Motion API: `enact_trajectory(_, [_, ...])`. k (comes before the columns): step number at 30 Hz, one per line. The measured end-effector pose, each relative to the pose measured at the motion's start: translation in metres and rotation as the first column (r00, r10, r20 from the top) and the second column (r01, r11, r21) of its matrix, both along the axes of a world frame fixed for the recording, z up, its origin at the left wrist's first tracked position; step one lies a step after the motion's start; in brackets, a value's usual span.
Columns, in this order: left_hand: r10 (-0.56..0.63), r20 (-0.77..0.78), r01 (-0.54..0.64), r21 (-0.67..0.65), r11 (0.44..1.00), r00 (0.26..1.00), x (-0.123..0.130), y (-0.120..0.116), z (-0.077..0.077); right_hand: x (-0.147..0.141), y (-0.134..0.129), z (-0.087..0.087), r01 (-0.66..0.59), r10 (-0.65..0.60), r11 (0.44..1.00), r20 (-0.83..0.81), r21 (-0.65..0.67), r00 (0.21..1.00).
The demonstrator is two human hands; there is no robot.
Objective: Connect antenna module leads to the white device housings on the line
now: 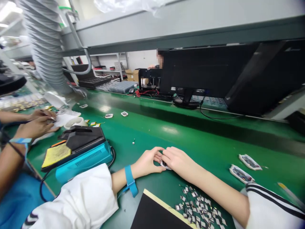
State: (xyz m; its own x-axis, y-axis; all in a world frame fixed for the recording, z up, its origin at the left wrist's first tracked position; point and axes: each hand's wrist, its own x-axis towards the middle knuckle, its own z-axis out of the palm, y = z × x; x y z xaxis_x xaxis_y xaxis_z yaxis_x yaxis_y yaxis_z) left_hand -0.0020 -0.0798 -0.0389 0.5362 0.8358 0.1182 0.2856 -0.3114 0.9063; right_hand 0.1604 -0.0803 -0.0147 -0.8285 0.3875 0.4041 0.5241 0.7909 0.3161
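Green workbench (190, 140), left hand (145, 163), right hand (177, 160), small part (165, 164) between (half-hidden)

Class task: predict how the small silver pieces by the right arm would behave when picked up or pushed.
The silver pieces look thin and flat, so they are probably light and awkward to pinch off the green bench. Lying loose, they would likely scatter if pushed.

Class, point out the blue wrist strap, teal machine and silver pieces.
Blue fabric wrist strap (130, 179), head view, band middle.
Teal plastic bench machine (85, 163), head view, front panel.
Small silver rectangular pieces (197, 203), head view, pile middle.
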Motion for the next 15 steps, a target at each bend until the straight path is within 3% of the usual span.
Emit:
enact_trajectory(4, [0.018, -0.025, -0.017, 0.05, 0.999, 1.0, 0.001, 0.003, -0.001, 0.011, 0.006, 0.003, -0.015, 0.015, 0.997, -0.004, -0.077, 1.0])
enact_trajectory(7, [0.129, -0.065, -0.118, 0.151, 0.981, 0.989, 0.003, 0.026, -0.001, 0.028, 0.015, 0.007, 0.015, -0.046, 0.974, -0.133, -0.228, 0.99])
enact_trajectory(12, [0.358, -0.159, -0.286, 0.354, 0.89, 0.92, 0.002, 0.083, 0.003, 0.037, 0.026, 0.022, 0.108, -0.205, 0.934, -0.264, -0.34, 0.942])
enact_trajectory(15, [0.404, -0.209, -0.27, 0.472, 0.839, 0.89, -0.002, 0.083, 0.004, 0.017, 0.035, 0.037, 0.168, -0.246, 0.899, -0.149, -0.405, 0.958])
